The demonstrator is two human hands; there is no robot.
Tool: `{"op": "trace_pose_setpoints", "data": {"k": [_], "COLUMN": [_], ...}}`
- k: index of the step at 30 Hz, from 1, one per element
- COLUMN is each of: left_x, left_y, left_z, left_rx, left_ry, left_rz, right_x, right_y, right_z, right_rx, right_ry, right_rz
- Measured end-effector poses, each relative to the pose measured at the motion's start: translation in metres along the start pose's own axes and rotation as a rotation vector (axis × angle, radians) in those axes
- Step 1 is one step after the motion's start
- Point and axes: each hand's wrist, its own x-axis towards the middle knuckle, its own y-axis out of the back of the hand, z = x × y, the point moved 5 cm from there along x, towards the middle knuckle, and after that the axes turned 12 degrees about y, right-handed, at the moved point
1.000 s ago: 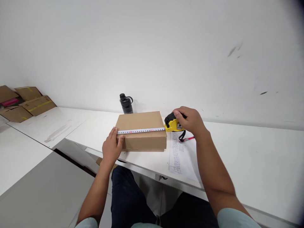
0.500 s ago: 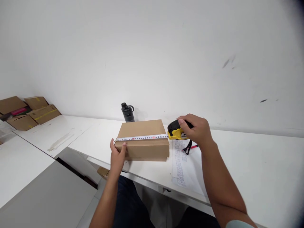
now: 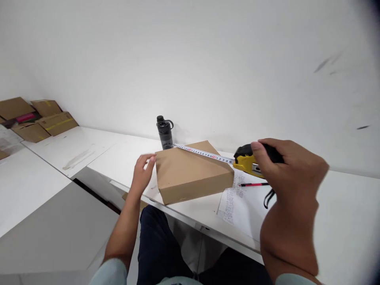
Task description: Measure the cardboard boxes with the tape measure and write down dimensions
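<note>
A brown cardboard box [image 3: 190, 170] lies flat on the table at an angle, one corner toward the wall. My left hand [image 3: 142, 172] is at its left corner, fingers curved and thumb apart from them; whether the fingertips touch the cardboard I cannot tell. In my right hand [image 3: 285, 162] is a yellow and black tape measure [image 3: 247, 160], gripped around its case to the right of the box. Its white blade [image 3: 204, 153] stretches left over the box top, the free end near a dark bottle [image 3: 164, 132]. A black wrist strap [image 3: 268, 198] dangles below the right hand.
Right of the box lies a sheet of paper with writing [image 3: 237, 209], a red and black pen [image 3: 252, 184] on it. Several cardboard boxes [image 3: 57, 122] are stacked at the far left. The white wall [image 3: 208, 71] rises behind the table; its front edge runs above my legs.
The left hand has let go of the tape's end, which now sits farther back by the bottle. The box has turned, its right side swinging away. My right hand has moved right with the tape measure.
</note>
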Motion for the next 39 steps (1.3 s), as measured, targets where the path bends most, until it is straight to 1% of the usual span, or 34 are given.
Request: {"op": "trace_pose_setpoints", "data": {"k": [1,2,3,4,5,6,7,8,10,12,14,15,17,19,20,22,25,26,28,30,32,34,35,36,39], "left_x": [0.019,0.036,0.048,0.055,0.058,0.057,0.053,0.047,0.028,0.004,-0.023,-0.036,-0.057,-0.071,-0.074,-0.070,-0.047,-0.038,-0.023,-0.015,-0.013,-0.015,-0.016,-0.017,-0.017], "left_y": [-0.008,-0.018,-0.027,-0.034,-0.038,-0.039,-0.036,-0.030,-0.013,0.005,0.018,0.023,0.027,0.030,0.032,0.034,0.029,0.024,0.013,0.000,-0.013,-0.023,-0.027,-0.030,-0.036], "left_z": [0.002,-0.001,-0.006,-0.012,-0.019,-0.025,-0.031,-0.035,-0.038,-0.035,-0.025,-0.018,-0.006,-0.001,-0.001,-0.001,-0.004,-0.007,-0.014,-0.021,-0.025,-0.028,-0.029,-0.030,-0.031], "left_rx": [0.010,0.035,0.048,0.036,0.014,-0.015,-0.043,-0.058,-0.009,0.155,0.386,0.478,0.596,0.629,0.615,0.494,0.180,0.094,-0.010,-0.105,-0.248,-0.411,-0.481,-0.536,-0.615], "left_ry": [-0.016,0.005,0.057,0.113,0.166,0.208,0.236,0.253,0.286,0.347,0.412,0.427,0.437,0.451,0.454,0.398,0.258,0.241,0.268,0.311,0.355,0.415,0.450,0.484,0.517], "left_rz": [-0.086,-0.202,-0.325,-0.435,-0.514,-0.554,-0.554,-0.518,-0.373,-0.218,-0.107,-0.076,-0.062,-0.083,-0.092,-0.110,-0.192,-0.233,-0.326,-0.459,-0.615,-0.737,-0.771,-0.789,-0.790], "right_x": [0.000,-0.001,-0.001,-0.001,-0.001,-0.001,-0.001,-0.001,-0.001,0.000,0.000,-0.001,-0.001,-0.001,-0.001,-0.001,0.000,0.001,0.001,0.002,0.002,0.003,0.004,0.005,0.004], "right_y": [0.003,0.004,0.004,0.004,0.004,0.004,0.005,0.007,0.007,0.003,-0.002,-0.004,-0.009,-0.014,-0.016,-0.018,-0.015,-0.012,-0.007,-0.001,0.004,0.010,0.012,0.012,0.009], "right_z": [0.000,0.001,0.001,0.002,0.003,0.003,0.004,0.003,0.002,0.000,-0.006,-0.009,-0.017,-0.022,-0.023,-0.019,-0.006,-0.001,0.008,0.015,0.018,0.018,0.017,0.016,0.013], "right_rx": [-0.014,-0.024,-0.030,-0.036,-0.041,-0.046,-0.055,-0.060,-0.042,0.009,0.060,0.078,0.107,0.153,0.186,0.253,0.281,0.267,0.224,0.191,0.177,0.182,0.187,0.191,0.194], "right_ry": [-0.003,-0.006,-0.004,0.004,0.020,0.042,0.068,0.094,0.117,0.111,0.104,0.109,0.141,0.176,0.189,0.201,0.191,0.184,0.173,0.149,0.128,0.123,0.124,0.114,0.054], "right_rz": [-0.008,-0.016,-0.030,-0.031,-0.012,0.018,0.068,0.115,0.155,0.121,0.084,0.068,0.044,0.018,0.003,-0.016,-0.016,-0.018,-0.047,-0.116,-0.150,-0.120,-0.102,-0.114,-0.219]}}
